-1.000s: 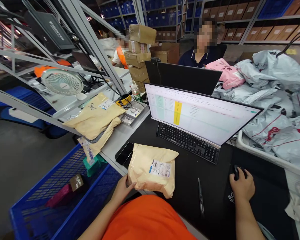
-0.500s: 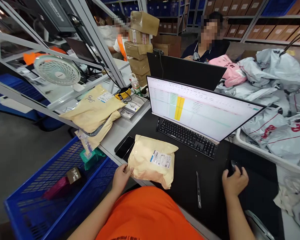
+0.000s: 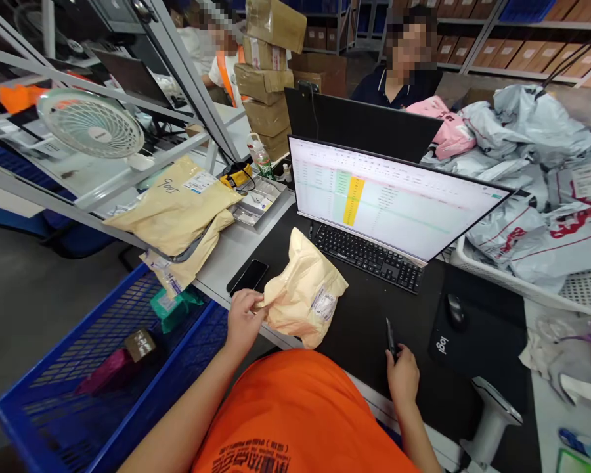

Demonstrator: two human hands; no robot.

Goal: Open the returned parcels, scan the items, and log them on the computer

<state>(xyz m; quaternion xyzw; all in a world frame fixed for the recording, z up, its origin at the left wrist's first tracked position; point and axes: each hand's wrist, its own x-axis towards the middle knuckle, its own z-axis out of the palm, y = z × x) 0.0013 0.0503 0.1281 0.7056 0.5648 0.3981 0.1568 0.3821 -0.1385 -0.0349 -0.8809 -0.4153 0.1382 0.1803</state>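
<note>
A padded, cream-coloured mailer bag [image 3: 300,289] with a white label lies crumpled on the black desk mat, its far corner raised. My left hand [image 3: 246,315] is closed on the bag's left edge, pinching it. To the right, my right hand [image 3: 402,378] has its fingers closed round the lower part of a slim black utility knife [image 3: 390,334], whose thin tip points away from me. A dark phone [image 3: 249,277] lies just beyond my left hand. The mouse [image 3: 455,311] rests on its pad, apart from my right hand.
A monitor [image 3: 398,197] and keyboard [image 3: 369,256] stand behind the bag. More mailers [image 3: 172,203] lie at left above a blue crate [image 3: 54,387]. A barcode scanner [image 3: 492,420] stands at right, near a white basket [image 3: 536,282] of grey parcels. A person [image 3: 404,85] sits opposite.
My right hand has left the mouse and moved left onto the utility knife. My left hand still holds the mailer bag, which is now tilted and more crumpled.
</note>
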